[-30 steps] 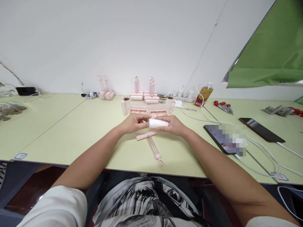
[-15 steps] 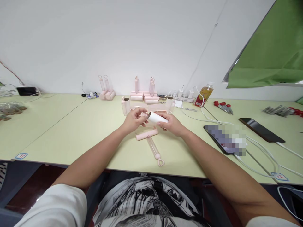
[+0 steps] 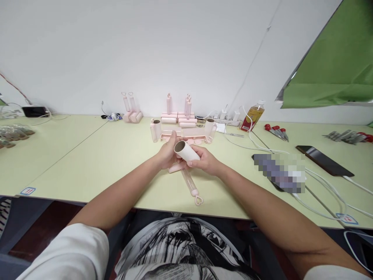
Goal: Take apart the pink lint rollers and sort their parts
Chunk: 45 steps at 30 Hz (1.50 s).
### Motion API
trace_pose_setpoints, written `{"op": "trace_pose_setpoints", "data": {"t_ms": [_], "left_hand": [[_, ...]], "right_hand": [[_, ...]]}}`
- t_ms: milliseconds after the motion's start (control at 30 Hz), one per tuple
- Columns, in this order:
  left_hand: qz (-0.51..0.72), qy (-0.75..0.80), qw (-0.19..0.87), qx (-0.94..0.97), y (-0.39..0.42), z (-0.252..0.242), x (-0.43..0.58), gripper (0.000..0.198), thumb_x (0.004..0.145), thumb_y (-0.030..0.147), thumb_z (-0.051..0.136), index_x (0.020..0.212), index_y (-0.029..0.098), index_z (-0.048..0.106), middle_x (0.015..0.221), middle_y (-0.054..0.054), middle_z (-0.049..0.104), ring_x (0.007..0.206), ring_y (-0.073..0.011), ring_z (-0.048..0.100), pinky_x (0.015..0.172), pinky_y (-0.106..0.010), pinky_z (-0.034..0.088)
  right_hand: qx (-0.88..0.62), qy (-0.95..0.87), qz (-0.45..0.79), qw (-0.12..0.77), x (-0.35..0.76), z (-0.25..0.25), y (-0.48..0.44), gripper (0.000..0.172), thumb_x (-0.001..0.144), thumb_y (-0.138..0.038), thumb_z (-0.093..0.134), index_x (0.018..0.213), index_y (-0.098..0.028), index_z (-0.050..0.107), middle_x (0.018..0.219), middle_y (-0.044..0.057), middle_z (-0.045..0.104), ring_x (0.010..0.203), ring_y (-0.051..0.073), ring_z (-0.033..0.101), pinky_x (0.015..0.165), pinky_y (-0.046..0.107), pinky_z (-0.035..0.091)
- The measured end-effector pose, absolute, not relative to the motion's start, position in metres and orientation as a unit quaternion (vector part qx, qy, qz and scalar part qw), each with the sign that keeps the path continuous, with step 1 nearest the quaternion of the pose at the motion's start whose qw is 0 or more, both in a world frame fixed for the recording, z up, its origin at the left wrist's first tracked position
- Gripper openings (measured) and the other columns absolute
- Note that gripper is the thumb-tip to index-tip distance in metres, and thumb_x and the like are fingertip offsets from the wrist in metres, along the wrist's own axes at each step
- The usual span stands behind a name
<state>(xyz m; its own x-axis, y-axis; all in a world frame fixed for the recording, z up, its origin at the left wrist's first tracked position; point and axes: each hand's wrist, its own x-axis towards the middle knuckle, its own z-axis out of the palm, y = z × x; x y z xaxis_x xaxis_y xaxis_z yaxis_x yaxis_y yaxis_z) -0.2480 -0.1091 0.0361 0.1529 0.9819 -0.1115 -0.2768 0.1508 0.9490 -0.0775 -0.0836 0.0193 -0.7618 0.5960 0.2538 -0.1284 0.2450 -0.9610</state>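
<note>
My right hand (image 3: pixel 205 161) grips a white paper roll (image 3: pixel 190 153), its hollow brown core facing up and left. At the roll's open end is my left hand (image 3: pixel 167 153), thumb raised; its other fingers are mostly hidden behind the roll, so what they hold cannot be made out. Just below the hands lies a pink roller holder with a clear handle (image 3: pixel 189 181) and a heart-shaped loop (image 3: pixel 198 200); the roll and hands partly cover its pink head (image 3: pixel 175 168).
Behind the hands are upright rolls (image 3: pixel 157 126) and pink trays (image 3: pixel 195 132). Pink rollers (image 3: pixel 169 105) stand by the wall, two more (image 3: pixel 132 111) further left. To the right are a bottle (image 3: pixel 253 116), cables, red-tipped tools (image 3: pixel 276 131) and phones (image 3: pixel 325 160).
The roll's open end has swung left and towards me, showing more of its core. My left thumb has lifted, and its fingers have gone behind the roll. The roller holder is now more covered.
</note>
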Motion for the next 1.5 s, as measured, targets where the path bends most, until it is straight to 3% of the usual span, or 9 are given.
{"op": "trace_pose_setpoints", "data": {"t_ms": [233,433,567,700,900,1133,1300,1400,1500], "left_hand": [[0.485,0.301,0.614,0.545,-0.110,0.037,-0.255,0.068,0.086,0.075,0.038,0.127,0.022,0.049,0.096,-0.007,0.062,0.069,-0.0163,0.064,0.058,-0.029,0.053],[0.478,0.322,0.516,0.634,-0.110,0.025,-0.255,0.075,0.088,0.055,0.057,0.150,0.033,0.021,0.105,-0.006,0.062,0.077,-0.0164,0.068,0.062,-0.028,0.057],[0.486,0.323,0.460,0.669,-0.106,0.019,-0.256,0.062,0.087,0.049,0.061,0.139,0.026,0.036,0.107,-0.007,0.062,0.075,-0.0154,0.069,0.056,-0.026,0.057],[0.552,0.366,0.404,0.630,-0.102,0.010,-0.250,0.041,0.087,0.051,0.061,0.109,0.020,0.045,0.087,-0.002,0.064,0.069,-0.0142,0.068,0.053,-0.025,0.056],[0.582,0.443,0.385,0.563,-0.096,0.002,-0.233,0.030,0.090,0.043,0.059,0.096,0.020,0.042,0.087,-0.001,0.062,0.073,-0.0139,0.070,0.053,-0.023,0.057],[0.541,0.454,0.391,0.590,-0.096,0.008,-0.236,0.023,0.089,0.037,0.061,0.096,0.018,0.049,0.093,-0.002,0.062,0.088,-0.0173,0.071,0.062,-0.025,0.060],[0.578,0.423,0.402,0.570,-0.091,0.008,-0.243,0.034,0.086,0.047,0.062,0.097,0.020,0.046,0.091,-0.001,0.061,0.077,-0.0158,0.072,0.051,-0.022,0.057],[0.628,0.414,0.381,0.538,-0.088,0.013,-0.251,0.040,0.083,0.052,0.064,0.094,0.020,0.044,0.089,0.000,0.060,0.070,-0.0143,0.070,0.046,-0.021,0.055],[0.646,0.430,0.370,0.511,-0.086,0.019,-0.260,0.042,0.080,0.054,0.065,0.094,0.020,0.044,0.087,0.001,0.061,0.065,-0.0123,0.069,0.043,-0.020,0.053]], "right_hand": [[-0.217,-0.629,0.640,0.386,-0.078,0.010,-0.071,0.043,0.069,-0.042,0.078,0.099,-0.016,0.061,0.076,0.003,0.068,0.067,0.019,0.066,0.064,0.034,0.056],[-0.219,-0.628,0.645,0.376,-0.075,0.015,-0.071,0.039,0.071,-0.041,0.077,0.096,-0.017,0.060,0.079,0.001,0.065,0.064,0.017,0.065,0.051,0.027,0.053],[-0.216,-0.606,0.684,0.343,-0.071,0.019,-0.073,0.043,0.074,-0.048,0.074,0.100,-0.018,0.059,0.078,0.002,0.064,0.065,0.019,0.065,0.045,0.027,0.053],[-0.215,-0.499,0.776,0.321,-0.075,0.023,-0.075,0.057,0.083,-0.069,0.051,0.106,-0.017,0.058,0.089,0.008,0.067,0.067,0.021,0.067,0.045,0.031,0.055],[-0.322,-0.355,0.736,0.478,-0.092,0.015,-0.068,0.029,0.094,-0.050,0.043,0.095,-0.022,0.052,0.065,-0.001,0.061,0.039,0.009,0.047,0.026,0.015,0.023],[-0.334,-0.433,0.678,0.491,-0.083,0.019,-0.063,0.031,0.098,-0.041,0.039,0.097,-0.016,0.058,0.068,0.003,0.063,0.054,0.015,0.059,0.044,0.026,0.052],[-0.393,-0.522,0.574,0.494,-0.068,0.021,-0.051,0.041,0.096,-0.052,0.042,0.090,-0.015,0.060,0.067,0.003,0.059,0.051,0.013,0.057,0.041,0.024,0.049],[-0.471,-0.594,0.486,0.435,-0.057,0.016,-0.039,0.030,0.092,-0.044,0.053,0.083,-0.016,0.059,0.073,0.004,0.060,0.053,0.012,0.056,0.040,0.021,0.046],[-0.533,-0.655,0.444,0.299,-0.051,0.011,-0.032,0.020,0.088,-0.033,0.055,0.078,-0.016,0.060,0.069,0.003,0.060,0.054,0.011,0.055,0.042,0.020,0.042]]}}
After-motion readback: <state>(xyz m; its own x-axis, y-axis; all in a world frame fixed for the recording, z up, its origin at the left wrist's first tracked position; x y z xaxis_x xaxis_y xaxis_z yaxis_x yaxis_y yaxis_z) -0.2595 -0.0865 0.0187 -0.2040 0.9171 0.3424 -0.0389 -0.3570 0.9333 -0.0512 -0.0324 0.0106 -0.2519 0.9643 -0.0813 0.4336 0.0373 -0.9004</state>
